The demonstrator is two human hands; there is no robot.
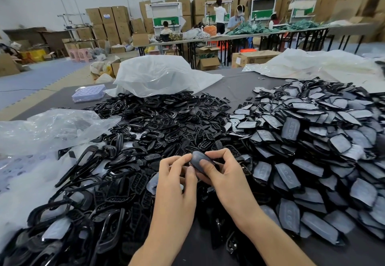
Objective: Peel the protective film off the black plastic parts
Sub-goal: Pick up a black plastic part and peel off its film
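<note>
Right above the near middle of the tabletop, a black plastic part with greyish film on its face is held between two bare hands. The right grip is clamped on it, with the thumb pressed flat on the filmed face and the fingers curled behind. The left grip pinches the part's left end between forefinger and thumb. Toward the right edge lies a heap of film-covered parts. A heap of bare black frames and button pieces spreads from the middle to the left. A clear bag lies at the left edge, a white bag at the far edge and a lilac tray near the far left corner.
</note>
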